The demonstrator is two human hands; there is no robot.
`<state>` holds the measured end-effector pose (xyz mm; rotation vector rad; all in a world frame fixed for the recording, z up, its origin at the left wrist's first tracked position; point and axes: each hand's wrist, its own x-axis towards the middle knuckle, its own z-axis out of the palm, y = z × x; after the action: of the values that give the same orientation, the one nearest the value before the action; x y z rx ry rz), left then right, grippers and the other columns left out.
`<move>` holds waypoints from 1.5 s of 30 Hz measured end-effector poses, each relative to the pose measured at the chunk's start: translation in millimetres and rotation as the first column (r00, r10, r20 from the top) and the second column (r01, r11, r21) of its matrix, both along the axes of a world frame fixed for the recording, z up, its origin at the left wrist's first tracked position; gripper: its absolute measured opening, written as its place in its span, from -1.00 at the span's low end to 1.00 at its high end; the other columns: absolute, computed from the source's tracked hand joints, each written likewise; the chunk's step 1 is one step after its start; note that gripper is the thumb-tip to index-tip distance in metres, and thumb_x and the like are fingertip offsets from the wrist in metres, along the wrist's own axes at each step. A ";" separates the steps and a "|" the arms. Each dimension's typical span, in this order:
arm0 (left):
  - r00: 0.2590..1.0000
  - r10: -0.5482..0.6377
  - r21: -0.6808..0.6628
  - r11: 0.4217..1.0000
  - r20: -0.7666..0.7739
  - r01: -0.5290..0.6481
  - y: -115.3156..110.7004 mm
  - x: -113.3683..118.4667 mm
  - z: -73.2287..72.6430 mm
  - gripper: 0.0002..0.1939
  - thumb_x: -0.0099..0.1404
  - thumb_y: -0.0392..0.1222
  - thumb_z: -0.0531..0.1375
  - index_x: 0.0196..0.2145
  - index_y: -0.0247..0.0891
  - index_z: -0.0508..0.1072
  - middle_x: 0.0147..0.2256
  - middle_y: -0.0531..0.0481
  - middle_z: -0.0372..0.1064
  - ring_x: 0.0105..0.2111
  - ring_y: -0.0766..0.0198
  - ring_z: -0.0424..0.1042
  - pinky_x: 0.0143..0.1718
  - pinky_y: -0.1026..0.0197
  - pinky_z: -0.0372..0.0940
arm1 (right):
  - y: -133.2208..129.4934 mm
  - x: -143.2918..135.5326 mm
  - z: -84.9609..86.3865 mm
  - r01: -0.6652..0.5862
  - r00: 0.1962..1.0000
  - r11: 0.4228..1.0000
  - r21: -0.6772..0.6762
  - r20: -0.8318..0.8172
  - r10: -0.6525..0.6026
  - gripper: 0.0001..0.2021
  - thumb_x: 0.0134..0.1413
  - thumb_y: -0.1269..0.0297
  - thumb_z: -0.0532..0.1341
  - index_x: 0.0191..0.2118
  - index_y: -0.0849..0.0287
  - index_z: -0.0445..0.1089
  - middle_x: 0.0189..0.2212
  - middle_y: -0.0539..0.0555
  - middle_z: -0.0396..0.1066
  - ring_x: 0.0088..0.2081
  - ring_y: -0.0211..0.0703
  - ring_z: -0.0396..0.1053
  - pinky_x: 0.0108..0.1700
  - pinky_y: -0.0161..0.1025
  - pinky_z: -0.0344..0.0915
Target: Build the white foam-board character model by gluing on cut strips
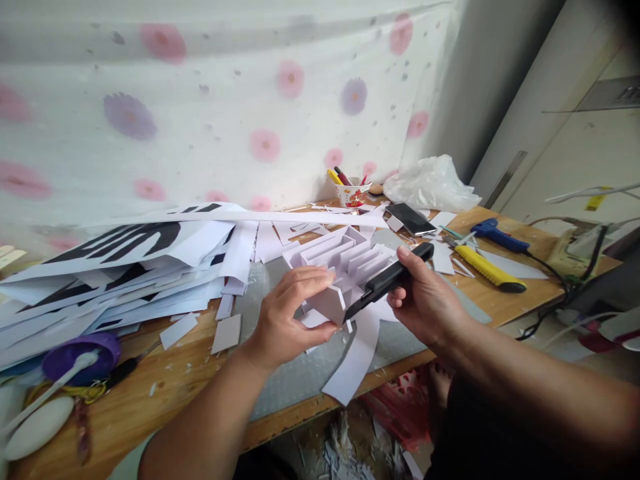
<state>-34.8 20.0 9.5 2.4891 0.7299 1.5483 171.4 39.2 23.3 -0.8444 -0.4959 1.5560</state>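
My left hand (295,313) pinches a small white board piece (326,304) between thumb and fingers, above the table. In my right hand (425,293) is a black utility knife (395,278), its blade pointing left and touching or very near the board piece's right edge. Just behind the hands sits a white board construction (345,250) with several thin upright walls. A curved white strip (356,367) lies below the knife, reaching over the front of the grey cutting mat (287,383).
Left is a heap of printed sheets (165,250), with a purple bowl (83,360) in front. At the back are a cup of pens (353,195) and a plastic bag (433,185). Right are a dark phone (411,219), a yellow-handled cutter (487,268) and a blue glue gun (500,235).
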 end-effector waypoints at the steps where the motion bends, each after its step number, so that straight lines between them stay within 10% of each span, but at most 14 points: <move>1: 1.000 -0.001 -0.002 1.000 0.002 0.001 -0.3 0.0 -0.1 -0.34 -0.08 -0.44 0.36 0.00 -0.23 0.32 -0.08 -0.21 0.40 -0.04 0.01 0.39 0.00 -0.15 0.32 | -0.1 0.0 0.3 -0.004 1.000 1.000 0.003 0.003 0.004 -0.74 -0.11 0.17 0.34 -0.48 0.18 0.26 -0.69 -0.16 0.26 -0.80 -0.46 0.09 -0.80 -0.48 0.04; 45: 0.994 0.069 0.019 0.998 -0.089 -0.067 -1.3 0.8 3.2 -0.38 -0.03 -0.41 0.33 0.01 -0.22 0.30 -0.09 -0.18 0.41 -0.05 0.06 0.40 -0.01 -0.06 0.33 | 1.1 -0.2 10.6 0.069 0.996 0.998 0.009 -0.050 -0.068 -0.69 -0.11 0.16 0.35 -0.54 0.15 0.19 -0.75 -0.19 0.19 -0.80 -0.46 0.06 -0.80 -0.50 0.02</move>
<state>-34.0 18.6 12.7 2.5855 0.8270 1.4782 171.2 40.3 33.8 -0.8049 -0.4345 1.5067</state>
